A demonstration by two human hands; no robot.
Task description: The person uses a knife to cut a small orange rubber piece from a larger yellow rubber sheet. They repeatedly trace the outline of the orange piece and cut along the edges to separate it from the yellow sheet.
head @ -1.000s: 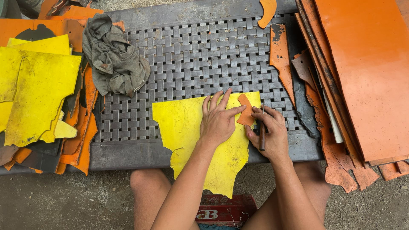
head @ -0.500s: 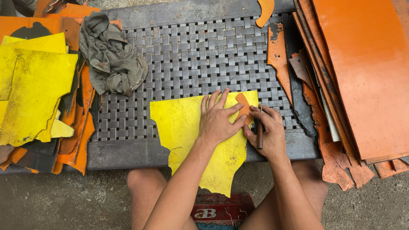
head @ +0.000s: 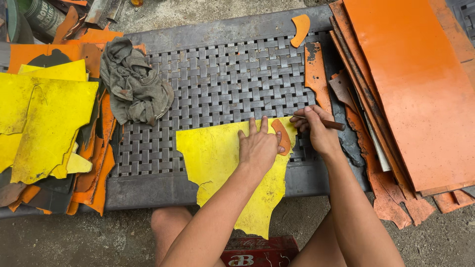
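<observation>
Left hand [head: 258, 147] – fingers spread – presses an orange template [head: 283, 136] onto a yellow sheet [head: 217, 158] on the woven bench [head: 217, 84], while right hand [head: 319, 129] fingers pinch a thin tool [head: 330, 124].

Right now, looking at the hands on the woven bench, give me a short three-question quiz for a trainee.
1. True or false: the left hand presses flat on the ragged yellow sheet.
2. What does the right hand hold?
A. the crumpled grey cloth
B. a thin brown-handled tool
C. the large orange board
3. Fill in: the small curved orange template lies on the ____ sheet, beside the left hand's fingertips.

Key:
1. True.
2. B; the right hand's grip is closed on it, tip near the template's upper end.
3. Yellow.
</observation>
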